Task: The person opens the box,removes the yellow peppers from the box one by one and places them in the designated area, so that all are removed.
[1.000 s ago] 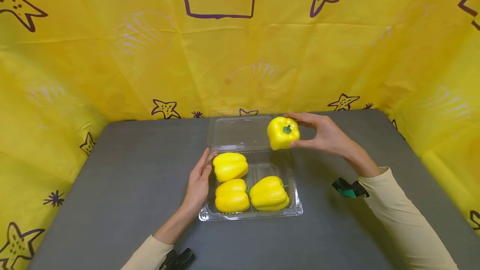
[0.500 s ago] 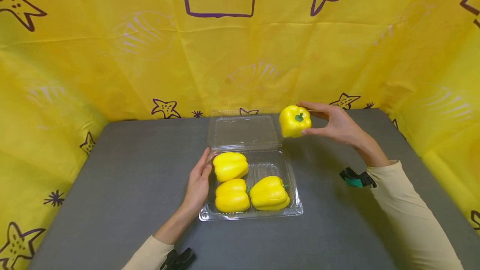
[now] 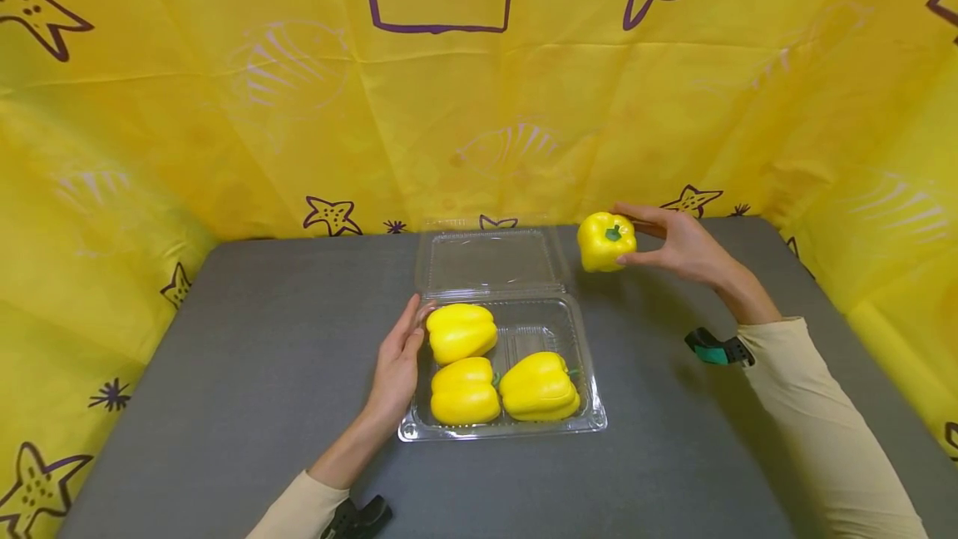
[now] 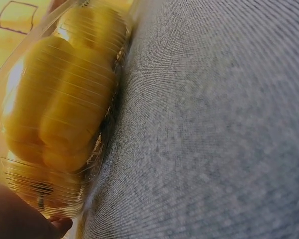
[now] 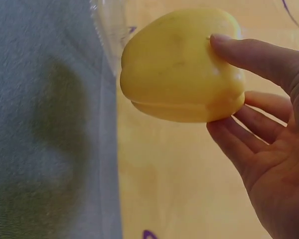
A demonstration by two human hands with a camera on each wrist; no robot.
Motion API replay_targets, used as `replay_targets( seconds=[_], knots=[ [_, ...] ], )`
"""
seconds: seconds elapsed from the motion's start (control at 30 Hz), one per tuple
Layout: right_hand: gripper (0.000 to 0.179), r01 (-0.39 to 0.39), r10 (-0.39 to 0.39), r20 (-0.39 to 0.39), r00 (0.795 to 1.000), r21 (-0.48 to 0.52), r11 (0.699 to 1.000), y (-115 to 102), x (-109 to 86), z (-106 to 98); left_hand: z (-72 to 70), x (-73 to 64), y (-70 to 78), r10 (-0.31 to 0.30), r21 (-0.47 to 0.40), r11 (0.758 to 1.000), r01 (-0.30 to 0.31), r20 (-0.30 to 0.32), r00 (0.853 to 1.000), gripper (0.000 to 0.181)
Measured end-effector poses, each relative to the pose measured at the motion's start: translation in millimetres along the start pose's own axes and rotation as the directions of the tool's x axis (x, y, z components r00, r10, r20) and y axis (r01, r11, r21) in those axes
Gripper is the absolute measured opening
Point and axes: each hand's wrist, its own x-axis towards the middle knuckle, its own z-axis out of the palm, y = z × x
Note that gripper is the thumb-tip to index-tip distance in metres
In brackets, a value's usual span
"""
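Note:
My right hand [image 3: 681, 248] pinches a yellow bell pepper [image 3: 604, 243] with a green stem, thumb on one side and fingertips on the other. In the right wrist view the pepper [image 5: 184, 67] is held up over the grey cloth. My left hand [image 3: 395, 364] lies with fairly straight fingers along the left side of a clear plastic clamshell container [image 3: 501, 431]. Three yellow bell peppers lie in its base: one at back left [image 3: 461, 333], one at front left [image 3: 464, 391], one at front right [image 3: 540, 388]. The back right of the base holds no pepper.
The container's clear lid [image 3: 490, 263] is folded back flat toward the rear edge. Grey cloth [image 3: 284, 339] covers the table. A yellow patterned curtain [image 3: 419, 106] hangs behind and at both sides. A dark strap [image 3: 718, 348] sits at the right wrist.
My right hand has carried its pepper rightward and a little back, from over the container's back right corner to beyond its right side. My left hand and the container have stayed put.

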Motion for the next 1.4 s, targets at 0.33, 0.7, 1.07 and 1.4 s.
replay_targets(
  seconds=[0.33,0.7,1.07,1.4],
  knots=[
    [0.074,-0.027,0.026,0.027,0.999,0.026,0.999,34.4,5.4,14.3,-2.4,-1.9,-2.2,0.009,-0.014,1.000,-0.009,0.005,1.000,0.054],
    [0.076,-0.090,0.089,0.085,0.992,0.011,0.996,45.4,5.8,18.5,-3.3,-3.6,-2.4,-0.006,-0.015,1.000,0.006,0.009,1.000,0.054],
    [0.074,-0.073,0.070,0.092,0.993,0.034,0.997,40.6,7.3,13.2,-2.5,-1.4,-0.5,0.016,-0.023,1.000,-0.016,0.004,1.000,0.054],
    [0.074,-0.075,0.076,0.091,0.993,-0.011,0.997,41.2,6.6,11.5,-1.4,0.6,-0.4,0.003,-0.002,1.000,-0.003,0.011,1.000,0.054]
  ],
)
